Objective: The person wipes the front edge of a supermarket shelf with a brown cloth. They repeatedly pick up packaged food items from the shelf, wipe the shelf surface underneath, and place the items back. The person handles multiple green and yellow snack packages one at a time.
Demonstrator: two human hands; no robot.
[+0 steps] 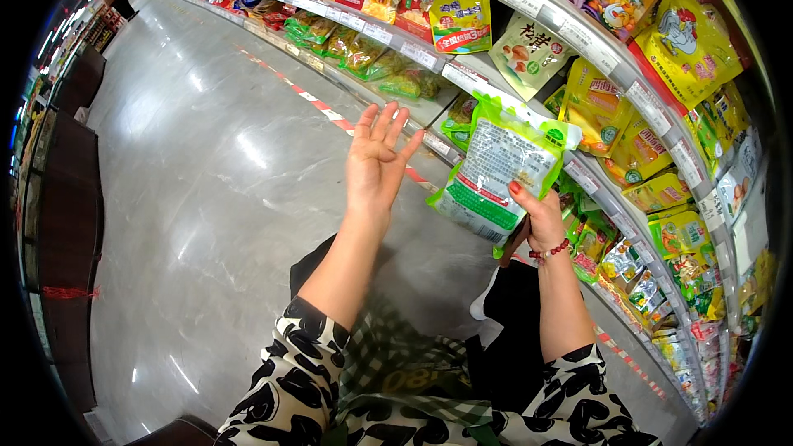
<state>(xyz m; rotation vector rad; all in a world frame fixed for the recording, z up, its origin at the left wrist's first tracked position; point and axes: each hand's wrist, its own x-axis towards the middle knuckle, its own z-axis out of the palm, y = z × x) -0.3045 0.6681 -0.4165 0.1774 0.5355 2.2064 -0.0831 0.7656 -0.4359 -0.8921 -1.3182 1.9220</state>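
Observation:
My right hand (538, 220) grips a green and white plastic food packet (489, 167) by its lower right edge, the thumb on top. The packet's printed back faces up, and it is tilted in front of the lower store shelf. My left hand (379, 152) is raised to the left of the packet, palm up with fingers spread, holding nothing and not touching the packet. Just behind the packet, a green-edged bag (460, 116) lies on the lowest shelf. A pale pouch with mushroom pictures (530, 56) stands on the shelf above.
Curved shelves with price-tag rails (579, 43) run along the right and top, filled with yellow seasoning pouches (687, 43). Red and white tape (303, 94) marks the grey floor (204, 210). Dark display units (68, 229) stand at the left. Another person (116, 3) is far off at the upper left.

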